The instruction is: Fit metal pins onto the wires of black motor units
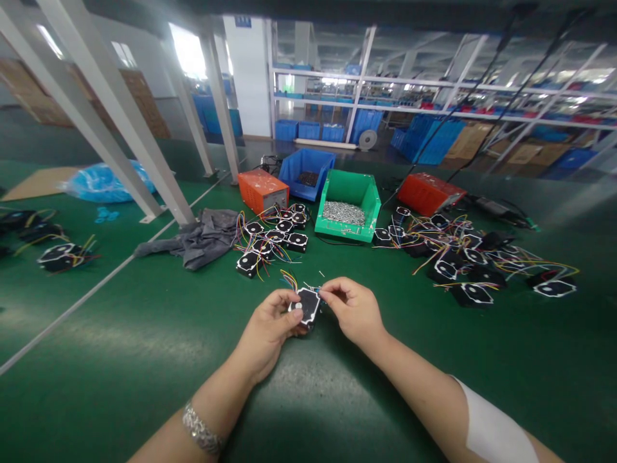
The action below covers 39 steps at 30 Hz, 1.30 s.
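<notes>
My left hand [272, 321] is closed round a small black square part with a white outline [308, 303], thumb on its face, held just above the green table [144, 347]. Coloured wires [289, 278] trail from the part's far side. My right hand [351, 308] pinches at the part's upper right corner; whatever sits between its fingertips is too small to name. A bracelet [202, 432] circles my left wrist.
A pile of the same wired parts [274, 238] lies ahead left, a larger pile [472, 257] to the right. Behind stand a green bin of metal pieces [348, 204], a blue bin [306, 172], two orange boxes [263, 188] [430, 191], a grey cloth [205, 238] and slanted posts [120, 116].
</notes>
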Each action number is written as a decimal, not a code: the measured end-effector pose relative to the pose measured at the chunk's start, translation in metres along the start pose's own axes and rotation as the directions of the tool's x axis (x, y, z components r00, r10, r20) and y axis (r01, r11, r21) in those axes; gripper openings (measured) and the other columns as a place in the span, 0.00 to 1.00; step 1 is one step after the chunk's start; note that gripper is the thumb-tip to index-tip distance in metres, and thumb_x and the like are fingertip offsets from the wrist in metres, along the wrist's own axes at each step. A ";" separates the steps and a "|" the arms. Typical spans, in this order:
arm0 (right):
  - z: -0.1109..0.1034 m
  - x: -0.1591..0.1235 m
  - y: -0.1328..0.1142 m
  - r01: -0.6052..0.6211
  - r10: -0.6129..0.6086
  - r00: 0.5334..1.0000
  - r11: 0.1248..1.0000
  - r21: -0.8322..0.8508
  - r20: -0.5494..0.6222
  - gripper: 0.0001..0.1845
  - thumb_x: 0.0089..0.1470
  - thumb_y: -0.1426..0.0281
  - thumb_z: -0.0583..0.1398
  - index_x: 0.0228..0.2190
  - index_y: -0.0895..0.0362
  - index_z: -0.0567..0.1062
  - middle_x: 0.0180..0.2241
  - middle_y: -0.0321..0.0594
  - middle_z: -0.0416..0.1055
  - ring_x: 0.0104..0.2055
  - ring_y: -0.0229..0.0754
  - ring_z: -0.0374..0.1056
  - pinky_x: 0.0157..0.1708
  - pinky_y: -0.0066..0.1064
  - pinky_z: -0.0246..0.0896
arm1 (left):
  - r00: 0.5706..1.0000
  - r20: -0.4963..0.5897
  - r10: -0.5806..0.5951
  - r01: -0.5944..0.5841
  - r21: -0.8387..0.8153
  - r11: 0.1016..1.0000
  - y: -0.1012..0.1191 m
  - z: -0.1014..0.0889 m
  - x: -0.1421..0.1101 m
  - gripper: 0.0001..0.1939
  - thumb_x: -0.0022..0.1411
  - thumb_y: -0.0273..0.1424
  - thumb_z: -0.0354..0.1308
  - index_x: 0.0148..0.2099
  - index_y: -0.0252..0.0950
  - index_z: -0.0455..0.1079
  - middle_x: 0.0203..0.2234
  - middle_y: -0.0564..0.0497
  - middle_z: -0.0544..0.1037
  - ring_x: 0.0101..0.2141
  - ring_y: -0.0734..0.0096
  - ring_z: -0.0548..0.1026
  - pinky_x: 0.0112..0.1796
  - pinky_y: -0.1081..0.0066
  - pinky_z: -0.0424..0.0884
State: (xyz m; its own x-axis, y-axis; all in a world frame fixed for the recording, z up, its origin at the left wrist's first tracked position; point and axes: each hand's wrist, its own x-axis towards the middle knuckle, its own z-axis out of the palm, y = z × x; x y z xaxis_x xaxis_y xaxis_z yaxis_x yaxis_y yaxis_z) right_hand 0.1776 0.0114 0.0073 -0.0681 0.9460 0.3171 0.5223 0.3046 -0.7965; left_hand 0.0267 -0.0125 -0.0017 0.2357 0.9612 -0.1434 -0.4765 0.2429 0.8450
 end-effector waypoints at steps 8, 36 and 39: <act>-0.003 0.000 -0.003 0.267 -0.248 0.960 0.952 -0.150 0.131 0.10 0.49 0.75 0.52 0.32 0.55 0.71 0.34 0.38 0.69 0.37 0.38 0.65 0.38 0.30 0.59 | 0.999 -0.047 -0.026 0.021 -0.100 0.995 0.005 -0.005 0.003 0.11 0.47 0.28 0.58 0.34 0.38 0.61 0.26 0.55 0.70 0.25 0.76 0.69 0.28 0.73 0.67; 0.013 -0.005 -0.012 -0.399 0.240 0.887 0.827 0.395 0.394 0.08 0.41 0.74 0.54 0.27 0.57 0.58 0.14 0.26 0.59 0.16 0.31 0.56 0.17 0.22 0.52 | 0.985 -0.168 0.033 -0.036 -0.015 0.999 0.002 -0.002 0.004 0.22 0.43 0.25 0.60 0.42 0.38 0.58 0.31 0.54 0.69 0.27 0.77 0.70 0.28 0.74 0.70; 0.011 -0.005 -0.015 -0.388 0.253 0.893 0.852 0.352 0.372 0.08 0.41 0.75 0.54 0.27 0.57 0.58 0.14 0.25 0.58 0.16 0.30 0.56 0.16 0.22 0.52 | 0.986 -0.162 0.041 -0.042 -0.005 0.999 0.001 -0.001 0.004 0.21 0.43 0.25 0.61 0.40 0.37 0.58 0.30 0.54 0.69 0.27 0.76 0.70 0.28 0.74 0.70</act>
State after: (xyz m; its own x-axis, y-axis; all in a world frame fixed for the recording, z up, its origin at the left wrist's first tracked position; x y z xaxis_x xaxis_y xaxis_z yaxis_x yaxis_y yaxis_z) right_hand 0.1605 0.0030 0.0118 -0.2452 0.9632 -0.1099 0.1725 -0.0682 -0.9826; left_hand 0.0263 -0.0082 -0.0017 0.0756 0.9788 -0.1904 -0.4900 0.2027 0.8478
